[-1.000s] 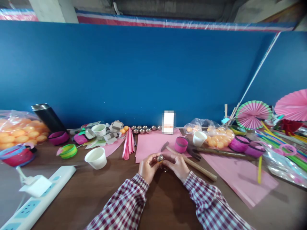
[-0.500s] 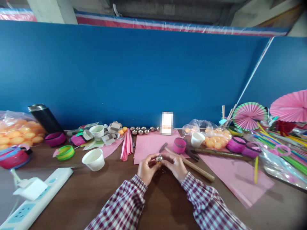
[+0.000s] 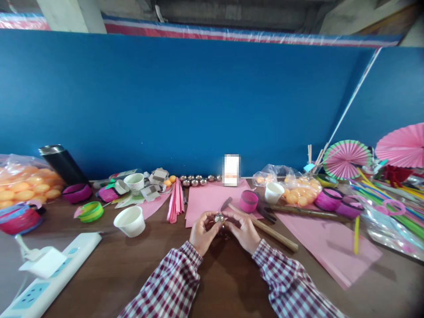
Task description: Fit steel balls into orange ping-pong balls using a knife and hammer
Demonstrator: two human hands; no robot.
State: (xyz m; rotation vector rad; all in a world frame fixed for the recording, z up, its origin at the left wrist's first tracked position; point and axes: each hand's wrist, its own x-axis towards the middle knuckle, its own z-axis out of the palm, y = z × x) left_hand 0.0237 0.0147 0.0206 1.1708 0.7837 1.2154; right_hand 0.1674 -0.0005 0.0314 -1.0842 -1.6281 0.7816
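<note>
Between my two hands, low in the middle of the view, is a small shiny metal ball (image 3: 219,218). My left hand (image 3: 204,232) pinches it from the left, with the thumb at its lower side. The fingers of my right hand (image 3: 242,229) are closed against its right side. Something small and dark lies just below the ball, too unclear to name. Beyond my hands are pink sheets (image 3: 205,201). A hammer (image 3: 276,236) with a wooden handle lies just right of my right hand, and a magenta ring-shaped band (image 3: 248,201) stands behind it.
More metal balls (image 3: 194,181) line the blue partition (image 3: 198,101). White cups (image 3: 130,221) stand left and right. Bags of orange balls (image 3: 300,192), a black flask (image 3: 64,164), a power strip (image 3: 53,278), a wooden stick (image 3: 308,213) and pink fans (image 3: 347,160) surround the work area.
The fingers have shifted slightly around the ball, and my left thumb sits a little higher on it. The whole view has moved very slightly.
</note>
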